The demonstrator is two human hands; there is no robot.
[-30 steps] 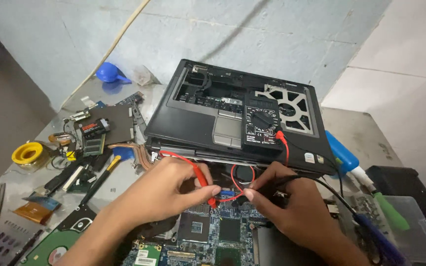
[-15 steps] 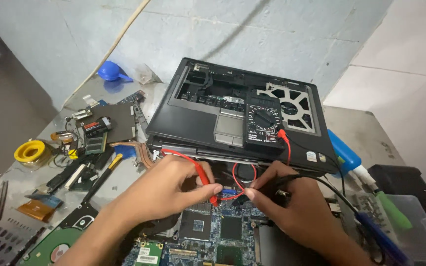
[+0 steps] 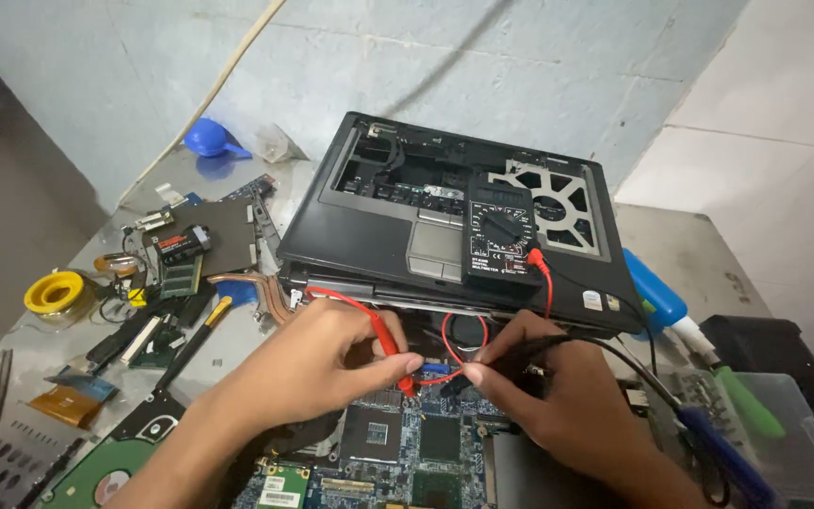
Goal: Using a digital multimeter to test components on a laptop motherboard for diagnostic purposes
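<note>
Thin red plastic probe (image 3: 386, 332) is pinched by left hand (image 3: 317, 363), black probe (image 3: 520, 351) by right hand (image 3: 558, 396), tips on fragile blue motherboard (image 3: 426, 438); light, stiff, likely best gripped at insulated shafts.

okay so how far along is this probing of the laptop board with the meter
Done: the laptop shell is stripped open, the circuit board lies bare, and the multimeter sits on the shell with leads plugged in. In hand: the left hand presses the red probe and the right hand the black probe to the board. Left: reassembly; loose parts cover the table.
</note>
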